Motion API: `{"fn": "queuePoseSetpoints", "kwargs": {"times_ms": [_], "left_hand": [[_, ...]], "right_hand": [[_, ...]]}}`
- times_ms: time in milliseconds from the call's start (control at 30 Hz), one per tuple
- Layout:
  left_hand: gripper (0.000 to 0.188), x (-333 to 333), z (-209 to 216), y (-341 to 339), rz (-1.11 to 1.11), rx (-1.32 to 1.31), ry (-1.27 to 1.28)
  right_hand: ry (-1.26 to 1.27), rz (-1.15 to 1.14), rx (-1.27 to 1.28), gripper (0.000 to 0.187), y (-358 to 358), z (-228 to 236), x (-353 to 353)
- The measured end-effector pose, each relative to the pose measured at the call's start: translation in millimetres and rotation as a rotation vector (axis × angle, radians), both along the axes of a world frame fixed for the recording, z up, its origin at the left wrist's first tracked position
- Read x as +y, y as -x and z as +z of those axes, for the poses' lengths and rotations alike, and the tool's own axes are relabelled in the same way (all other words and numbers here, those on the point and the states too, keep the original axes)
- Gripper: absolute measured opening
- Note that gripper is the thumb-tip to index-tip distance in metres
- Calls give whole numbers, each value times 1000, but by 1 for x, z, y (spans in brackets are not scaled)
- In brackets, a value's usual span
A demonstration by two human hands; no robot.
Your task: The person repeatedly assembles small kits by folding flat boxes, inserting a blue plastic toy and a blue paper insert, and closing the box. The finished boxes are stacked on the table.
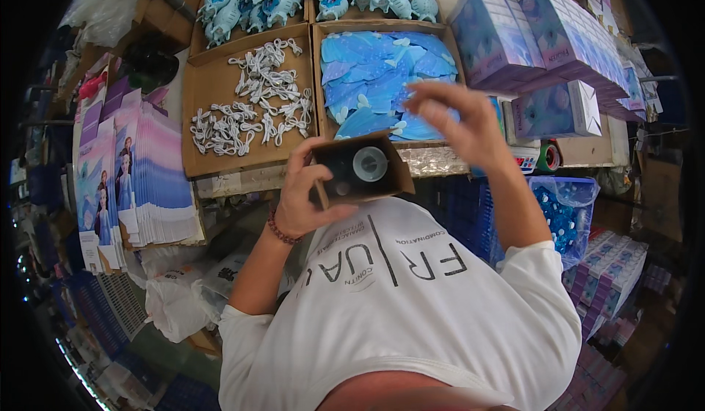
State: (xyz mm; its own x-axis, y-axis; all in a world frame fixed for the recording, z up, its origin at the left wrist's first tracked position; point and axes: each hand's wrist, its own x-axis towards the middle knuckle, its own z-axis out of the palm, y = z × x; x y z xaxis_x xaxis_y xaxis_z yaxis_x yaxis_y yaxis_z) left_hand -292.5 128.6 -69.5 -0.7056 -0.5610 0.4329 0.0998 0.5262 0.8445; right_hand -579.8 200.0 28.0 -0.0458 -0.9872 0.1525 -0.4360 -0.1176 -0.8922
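Stacks of flat printed cartons [139,176] are leaning at the far left beside a cardboard tray of white plastic clips [250,106]. Just right of them, the person's left hand [301,191] is clamping a small open cardboard box [361,169] by its left side, close to the chest and below the bench edge, with a dark insert and a pale round disc showing inside. Above and to its right, the right hand [459,121] is hovering with fingers loosely spread, holding nothing, over a tray of blue fabric pieces [382,73]. Boxed purple toy cartons [529,33] are sitting at the far right
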Motion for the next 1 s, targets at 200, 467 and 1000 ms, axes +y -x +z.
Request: {"fn": "queuePoseSetpoints", "kwargs": {"times_ms": [200, 467, 1000], "left_hand": [[60, 2, -8, -9, 39, 28, -22], [83, 12, -7, -23, 138, 63, -99], [44, -88, -66, 9, 625, -48, -558]], "right_hand": [[-111, -96, 656, 35, 109, -99, -101], [-525, -6, 836, 62, 67, -187, -233], [-294, -96, 133, 29, 54, -186, -242]]}}
